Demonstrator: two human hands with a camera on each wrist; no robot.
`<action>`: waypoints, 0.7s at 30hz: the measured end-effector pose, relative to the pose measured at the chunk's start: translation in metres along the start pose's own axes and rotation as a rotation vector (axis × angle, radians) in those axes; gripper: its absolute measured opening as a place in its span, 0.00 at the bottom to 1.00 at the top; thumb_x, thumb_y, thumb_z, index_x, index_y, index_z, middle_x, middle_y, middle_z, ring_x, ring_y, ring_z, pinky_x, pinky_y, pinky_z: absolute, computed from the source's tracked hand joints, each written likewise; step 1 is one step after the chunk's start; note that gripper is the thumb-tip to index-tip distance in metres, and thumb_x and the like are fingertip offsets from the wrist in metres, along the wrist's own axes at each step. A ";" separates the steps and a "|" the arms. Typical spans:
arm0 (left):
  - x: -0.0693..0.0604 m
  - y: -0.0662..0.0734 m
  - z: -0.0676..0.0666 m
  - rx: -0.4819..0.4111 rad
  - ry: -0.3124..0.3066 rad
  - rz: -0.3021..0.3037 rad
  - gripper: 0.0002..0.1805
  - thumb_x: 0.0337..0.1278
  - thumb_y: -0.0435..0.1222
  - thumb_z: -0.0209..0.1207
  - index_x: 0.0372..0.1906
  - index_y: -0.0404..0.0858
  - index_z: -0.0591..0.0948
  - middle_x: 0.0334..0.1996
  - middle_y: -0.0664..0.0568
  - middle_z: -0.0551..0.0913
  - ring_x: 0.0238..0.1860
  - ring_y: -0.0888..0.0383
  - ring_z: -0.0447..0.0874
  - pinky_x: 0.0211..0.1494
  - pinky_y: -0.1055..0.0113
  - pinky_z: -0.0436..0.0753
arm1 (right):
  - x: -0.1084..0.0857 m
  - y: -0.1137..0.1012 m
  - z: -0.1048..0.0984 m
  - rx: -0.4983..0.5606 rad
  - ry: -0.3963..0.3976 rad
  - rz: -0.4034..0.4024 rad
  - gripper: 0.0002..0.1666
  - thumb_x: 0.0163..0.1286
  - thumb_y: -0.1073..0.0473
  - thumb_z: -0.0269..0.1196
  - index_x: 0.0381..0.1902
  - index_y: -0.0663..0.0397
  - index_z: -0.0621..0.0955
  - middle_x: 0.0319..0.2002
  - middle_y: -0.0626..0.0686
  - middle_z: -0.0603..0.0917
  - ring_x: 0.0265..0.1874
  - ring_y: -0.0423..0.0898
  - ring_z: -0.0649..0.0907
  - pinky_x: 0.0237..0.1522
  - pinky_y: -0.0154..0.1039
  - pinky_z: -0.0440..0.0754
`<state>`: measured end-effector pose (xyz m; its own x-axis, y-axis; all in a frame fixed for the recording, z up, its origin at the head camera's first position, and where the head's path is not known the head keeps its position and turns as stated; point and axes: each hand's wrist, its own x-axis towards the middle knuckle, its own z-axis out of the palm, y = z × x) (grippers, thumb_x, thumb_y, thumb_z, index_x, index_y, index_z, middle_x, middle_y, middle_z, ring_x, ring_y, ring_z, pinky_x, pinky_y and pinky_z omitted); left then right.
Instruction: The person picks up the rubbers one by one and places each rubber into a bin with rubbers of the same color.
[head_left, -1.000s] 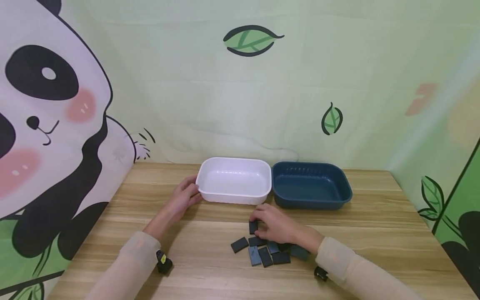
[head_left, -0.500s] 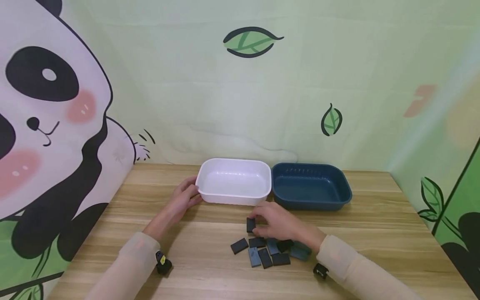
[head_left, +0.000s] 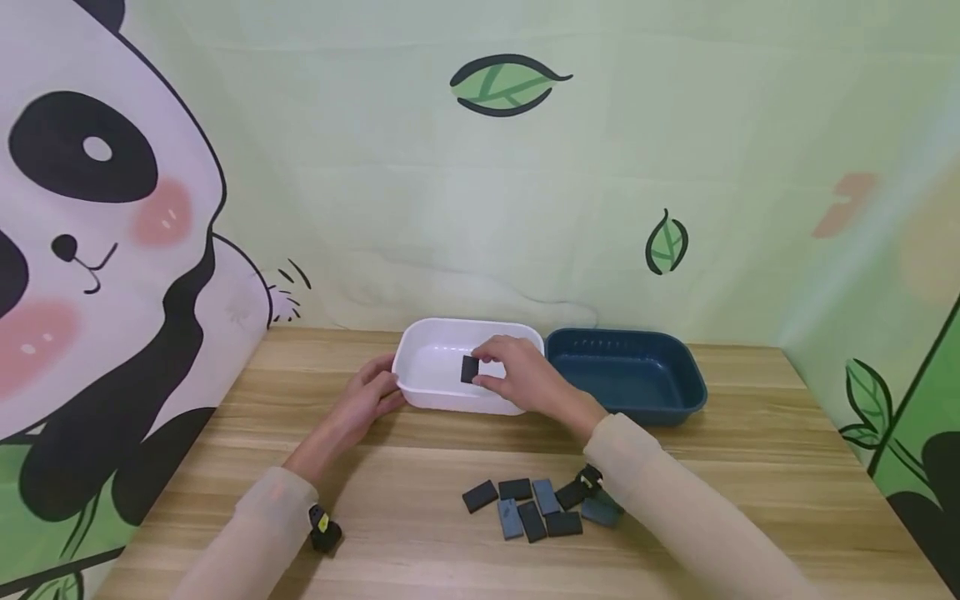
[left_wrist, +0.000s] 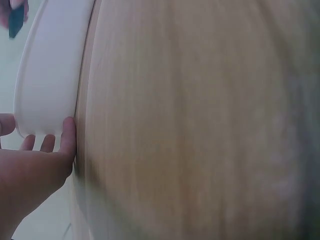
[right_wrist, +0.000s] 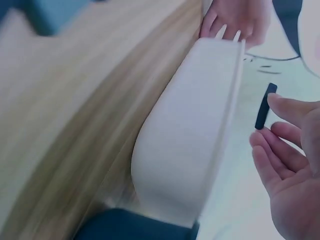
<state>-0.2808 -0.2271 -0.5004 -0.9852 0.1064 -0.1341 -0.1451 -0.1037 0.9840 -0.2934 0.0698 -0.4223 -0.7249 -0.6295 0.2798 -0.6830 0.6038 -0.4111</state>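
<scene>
My right hand (head_left: pixel 522 375) pinches a black tile (head_left: pixel 469 369) between thumb and fingertips, above the white tray (head_left: pixel 450 400). In the right wrist view the tile (right_wrist: pixel 266 106) stands clear of the tray wall (right_wrist: pixel 190 120), held by the right hand (right_wrist: pixel 295 160). My left hand (head_left: pixel 362 402) grips the left end of the white tray; the left wrist view shows the hand (left_wrist: pixel 37 170) with fingers against the outer wall and the thumb at the rim. Several black and blue-grey tiles (head_left: pixel 532 522) lie loosely grouped on the table below the trays.
A dark blue tray (head_left: pixel 626 414) stands directly to the right of the white one on the wooden table (head_left: pixel 405 533). Behind both hangs a light green cloth (head_left: pixel 360 167) printed with a panda and leaves.
My right hand has lifted a black tile from the table near the group and carried it up and left over the white tray. The left hand has stayed in place.
</scene>
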 end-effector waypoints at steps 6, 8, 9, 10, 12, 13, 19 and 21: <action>0.002 0.001 -0.006 -0.031 -0.003 -0.034 0.30 0.78 0.30 0.49 0.80 0.32 0.62 0.75 0.37 0.67 0.66 0.50 0.77 0.69 0.58 0.82 | 0.037 0.010 0.020 -0.007 0.010 0.011 0.22 0.70 0.59 0.74 0.58 0.63 0.86 0.51 0.60 0.89 0.51 0.56 0.86 0.57 0.50 0.85; 0.002 0.001 -0.006 -0.030 -0.010 -0.034 0.30 0.79 0.30 0.49 0.80 0.32 0.61 0.75 0.36 0.66 0.66 0.49 0.77 0.69 0.57 0.82 | 0.046 0.015 0.029 -0.007 0.001 0.024 0.21 0.70 0.60 0.74 0.58 0.64 0.86 0.50 0.60 0.89 0.51 0.56 0.86 0.58 0.50 0.85; 0.002 0.001 -0.007 -0.031 -0.012 -0.032 0.30 0.79 0.30 0.49 0.80 0.32 0.61 0.75 0.36 0.66 0.66 0.48 0.77 0.69 0.56 0.82 | 0.050 0.017 0.033 -0.011 0.000 0.032 0.21 0.70 0.60 0.74 0.57 0.64 0.86 0.49 0.60 0.89 0.50 0.56 0.86 0.57 0.50 0.85; 0.002 0.001 -0.007 -0.029 -0.017 -0.027 0.30 0.79 0.30 0.49 0.81 0.31 0.61 0.75 0.35 0.66 0.67 0.47 0.77 0.70 0.56 0.81 | 0.053 0.019 0.037 -0.016 -0.002 0.040 0.20 0.69 0.61 0.74 0.56 0.64 0.87 0.49 0.60 0.89 0.49 0.55 0.86 0.57 0.50 0.85; 0.002 0.001 -0.007 -0.025 -0.024 -0.017 0.30 0.80 0.29 0.49 0.81 0.31 0.60 0.75 0.34 0.65 0.69 0.44 0.75 0.71 0.55 0.81 | 0.059 0.024 0.044 -0.010 -0.001 0.066 0.19 0.68 0.62 0.75 0.54 0.65 0.87 0.48 0.60 0.89 0.48 0.54 0.85 0.56 0.49 0.85; 0.002 0.001 -0.007 -0.024 -0.028 -0.013 0.30 0.80 0.29 0.49 0.81 0.30 0.60 0.75 0.33 0.65 0.70 0.43 0.74 0.71 0.54 0.80 | 0.062 0.026 0.047 -0.008 -0.003 0.079 0.18 0.68 0.63 0.75 0.54 0.65 0.87 0.47 0.60 0.89 0.48 0.54 0.85 0.56 0.49 0.85; 0.003 -0.001 -0.009 -0.036 -0.035 -0.019 0.30 0.81 0.29 0.48 0.81 0.31 0.59 0.77 0.33 0.63 0.74 0.38 0.69 0.72 0.53 0.79 | 0.076 0.036 0.061 0.041 -0.033 0.157 0.17 0.68 0.64 0.74 0.52 0.66 0.87 0.47 0.60 0.88 0.48 0.54 0.84 0.56 0.49 0.84; 0.004 0.000 -0.009 -0.035 -0.034 -0.022 0.30 0.80 0.29 0.49 0.81 0.32 0.60 0.77 0.35 0.63 0.74 0.38 0.69 0.72 0.53 0.79 | 0.080 0.039 0.065 0.042 -0.035 0.166 0.16 0.68 0.64 0.73 0.52 0.66 0.87 0.45 0.59 0.89 0.47 0.53 0.84 0.55 0.49 0.84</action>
<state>-0.2851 -0.2360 -0.5024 -0.9781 0.1428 -0.1514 -0.1709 -0.1358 0.9759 -0.3717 0.0114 -0.4719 -0.8233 -0.5399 0.1752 -0.5493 0.6800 -0.4856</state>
